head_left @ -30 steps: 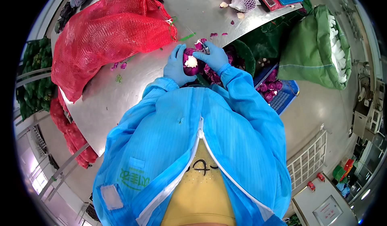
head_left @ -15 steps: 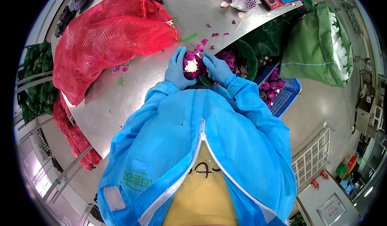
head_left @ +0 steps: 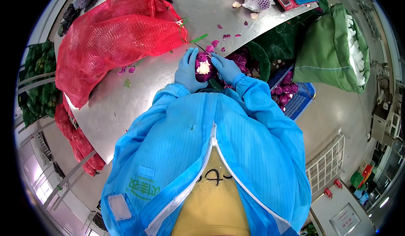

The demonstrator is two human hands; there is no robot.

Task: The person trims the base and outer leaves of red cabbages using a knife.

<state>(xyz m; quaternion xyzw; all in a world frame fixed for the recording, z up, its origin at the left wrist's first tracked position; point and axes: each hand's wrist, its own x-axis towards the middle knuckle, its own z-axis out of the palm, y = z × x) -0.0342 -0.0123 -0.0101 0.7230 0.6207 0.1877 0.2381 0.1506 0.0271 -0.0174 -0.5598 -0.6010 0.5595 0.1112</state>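
Two gloved hands: both in thin blue gloves, close together at the upper centre of my frame.
Left hand (head_left: 188,73): curved like a cup, fingers and thumb wrapping the left side of the cabbage (head_left: 203,68).
Right hand (head_left: 228,69): fingers pressed together at the cabbage's right edge, tips pinching a thin blade (head_left: 201,48); I cannot make out its handle.
Cabbage: round, glossy purple, with a rough-edged white cut patch facing me; held just above the table edge.
Table (head_left: 126,97): smooth, shiny metal, dotted with curled purple scraps (head_left: 215,43) beyond the hands.
Red sack (head_left: 118,38): bulging woven mesh, upper left.
Foam nets (head_left: 258,2): white, honeycombed, near the top.
Green tub (head_left: 263,63): curved rim, right of the hands, purple leaves inside.
Blue crate (head_left: 301,103): perforated plastic, holding small purple heads.
Green sack (head_left: 325,52): creased fabric, upper right.
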